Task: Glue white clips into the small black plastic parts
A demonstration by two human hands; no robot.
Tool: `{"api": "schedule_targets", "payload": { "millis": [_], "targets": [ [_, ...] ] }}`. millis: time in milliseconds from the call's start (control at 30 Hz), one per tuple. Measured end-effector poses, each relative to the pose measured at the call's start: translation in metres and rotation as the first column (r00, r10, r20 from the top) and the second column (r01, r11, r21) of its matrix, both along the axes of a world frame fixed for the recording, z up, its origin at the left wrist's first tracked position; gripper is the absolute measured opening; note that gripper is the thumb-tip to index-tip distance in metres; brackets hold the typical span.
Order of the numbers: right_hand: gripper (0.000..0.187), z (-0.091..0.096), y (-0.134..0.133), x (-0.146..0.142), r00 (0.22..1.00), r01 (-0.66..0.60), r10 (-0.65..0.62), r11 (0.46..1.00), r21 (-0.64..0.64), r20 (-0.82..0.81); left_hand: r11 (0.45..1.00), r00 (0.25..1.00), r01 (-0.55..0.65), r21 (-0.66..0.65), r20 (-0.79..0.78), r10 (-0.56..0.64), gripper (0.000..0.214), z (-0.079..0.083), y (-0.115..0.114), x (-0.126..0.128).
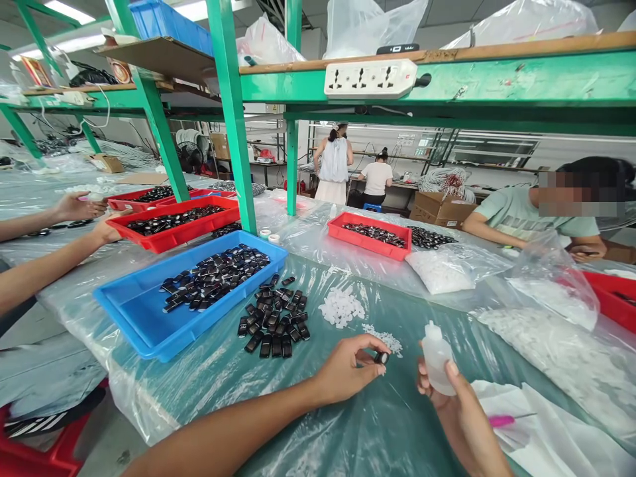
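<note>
My left hand point(342, 371) pinches a small black plastic casing point(381, 358) with a pale end, held above the green table. My right hand point(454, 404) is wrapped round a translucent squeeze bottle point(438, 361), its nozzle pointing up. Just beyond my left hand lie a pile of tiny clear pieces point(385, 340) and a heap of flat white pieces point(342, 307). Left of these sits a loose group of black casings point(275, 318). Many more of the same kind fill part of a blue tray point(144, 331).
Red trays point(335, 232) of black parts stand farther back. Right are bags of white pieces point(442, 271) and a white cloth with a pink-handled tool point(501, 421). A co-worker point(527, 212) sits across; another person's arms point(54, 255) reach in from the left. A green shelf frame point(231, 132) rises ahead.
</note>
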State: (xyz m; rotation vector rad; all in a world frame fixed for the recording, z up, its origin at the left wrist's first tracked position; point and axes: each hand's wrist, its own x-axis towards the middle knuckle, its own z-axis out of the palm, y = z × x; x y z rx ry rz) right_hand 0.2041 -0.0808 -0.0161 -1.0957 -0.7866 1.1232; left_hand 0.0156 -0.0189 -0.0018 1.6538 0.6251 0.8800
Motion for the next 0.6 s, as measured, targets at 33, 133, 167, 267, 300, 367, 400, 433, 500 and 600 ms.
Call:
{"api": "schedule_targets", "payload": {
  "millis": [33,133,167,267,300,367,400,433,500,600],
  "targets": [
    [0.028,0.002,-0.001,-0.002,0.996,-0.037,0.039,0.999,0.037,-0.074,1.0,1.0,-0.005,-0.006,-0.002,0.005,0.022,-0.001,0.001,0.0],
    [0.027,0.008,-0.003,-0.008,0.957,-0.112,0.14,0.986,0.12,-0.255,1.0,1.0,-0.015,-0.023,-0.014,0.015,0.023,-0.005,0.003,0.001],
    [0.027,0.01,-0.004,-0.01,0.941,-0.113,0.146,0.986,0.124,-0.305,0.999,1.0,-0.014,-0.03,-0.019,0.013,0.024,-0.006,0.004,0.001],
    [0.02,0.011,-0.005,-0.014,0.89,-0.042,0.075,0.996,0.081,-0.451,0.998,1.0,0.005,-0.061,-0.021,-0.006,0.025,-0.009,0.007,0.002],
    [0.018,0.01,-0.004,-0.014,0.87,-0.012,0.039,0.998,0.058,-0.491,0.997,1.0,0.013,-0.073,-0.013,-0.014,0.025,-0.01,0.008,0.002],
    [0.016,0.007,-0.002,-0.014,0.839,0.037,-0.024,0.999,0.014,-0.544,0.995,0.999,0.031,-0.096,0.011,-0.03,0.025,-0.011,0.009,0.003],
    [0.017,0.006,-0.001,-0.014,0.834,0.052,-0.049,0.999,-0.009,-0.55,0.994,0.999,0.04,-0.106,0.019,-0.038,0.025,-0.012,0.009,0.003],
    [0.019,0.004,0.0,-0.014,0.837,0.065,-0.072,0.997,-0.032,-0.542,0.992,0.999,0.046,-0.113,0.018,-0.044,0.025,-0.012,0.009,0.003],
    [0.021,0.001,0.001,-0.014,0.861,0.094,-0.116,0.993,-0.07,-0.496,0.991,0.999,0.052,-0.12,-0.003,-0.053,0.027,-0.011,0.009,0.003],
    [0.025,-0.001,-0.001,-0.016,0.906,0.138,-0.167,0.985,-0.101,-0.388,0.993,0.997,0.047,-0.109,-0.056,-0.054,0.028,-0.01,0.007,0.003]
  ]
}}
